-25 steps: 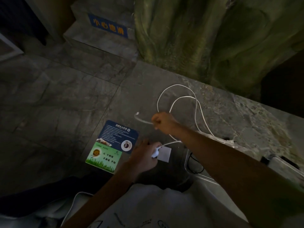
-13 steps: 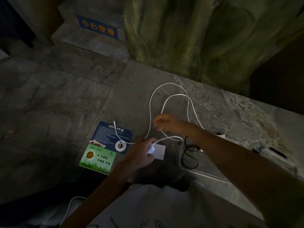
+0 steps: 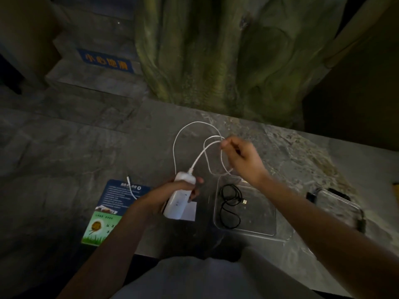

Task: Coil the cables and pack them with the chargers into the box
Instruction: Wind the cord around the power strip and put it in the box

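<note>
Left hand (image 3: 172, 192) gripped a white charger (image 3: 179, 198), smooth rounded plastic block, fingers wrapped tight around it, held above the table (image 3: 302, 152). White cable (image 3: 195, 147) ran from the charger's top, thin and glossy, looped in the air. Right hand (image 3: 240, 157) pinched the loops, fingers closed on the cable. Loose cable end hung over a blue-green printed card (image 3: 112, 208). Clear plastic box (image 3: 259, 230), rectangular with rounded corners, sat on the table just right of the charger; a thin black cable (image 3: 230, 201) lay loosely coiled inside. Table was grey mottled stone.
</note>
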The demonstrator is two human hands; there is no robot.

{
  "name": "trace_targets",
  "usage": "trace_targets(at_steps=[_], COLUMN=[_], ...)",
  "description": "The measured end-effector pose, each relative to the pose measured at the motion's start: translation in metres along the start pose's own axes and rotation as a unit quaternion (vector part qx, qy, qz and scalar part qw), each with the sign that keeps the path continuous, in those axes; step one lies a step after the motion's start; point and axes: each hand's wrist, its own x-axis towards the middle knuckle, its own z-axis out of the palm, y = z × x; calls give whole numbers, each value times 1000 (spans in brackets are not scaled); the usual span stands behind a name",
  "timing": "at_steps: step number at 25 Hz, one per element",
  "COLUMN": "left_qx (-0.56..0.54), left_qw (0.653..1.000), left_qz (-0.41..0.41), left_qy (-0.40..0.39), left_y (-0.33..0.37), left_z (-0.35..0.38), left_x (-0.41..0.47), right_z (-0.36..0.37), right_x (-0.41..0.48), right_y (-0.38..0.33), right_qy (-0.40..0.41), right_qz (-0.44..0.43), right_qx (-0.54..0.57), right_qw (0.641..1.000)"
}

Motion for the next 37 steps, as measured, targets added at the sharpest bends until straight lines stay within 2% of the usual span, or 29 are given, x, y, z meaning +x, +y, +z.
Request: trace_targets(at_steps=[3,6,8,10,13,17,19,22,25,27,29,31,32,33,35,37], left_qx=[62,71,74,54,-22,-86,-43,132,354,476,586,687,719,731,725,694], left_qw=[992,975,951,944,953,957,960,949,905,864,807,725,693,678,674,688], left_qz=[-3,18,43,83,175,247,272,273,202,143,75,31,31,39,58,85], left_qy=[-107,-211,-296,-315,-246,-130,-47,81,119,81,23,-25,-45,-68,-132,-197], left_y=[4,15,29,44,64,81,87,102,117,126,138,146,149,152,164,177], left_z=[15,38,59,80,100,103,97,90,94,106,125,145,155,163,173,172], left_x=[5,0,-4,0,11,23,25,14,0,-6,-9,-11,-13,-15,-24,-34], right_z=[-14,-24,-25,-22,-10,-18,-39,-80,-113,-124,-128,-135,-139,-141,-144,-140], right_x=[15,26,28,21,-6,-33,-42,-54,-53,-50,-44,-33,-25,-17,2,11], right_y=[-9,-2,4,9,9,11,8,-10,-41,-71,-98,-122,-131,-136,-133,-122], right_qy=[56,94,83,33,-94,-194,-217,-220,-174,-160,-148,-142,-148,-156,-170,-197], right_qz=[-21,2,8,9,9,-16,-34,-63,-126,-185,-243,-280,-284,-278,-229,-186], right_qx=[3,17,11,1,18,-98,-143,-211,-305,-347,-392,-397,-365,-310,-149,2], right_qw=[998,995,996,999,995,976,965,950,928,905,875,862,874,896,947,963])
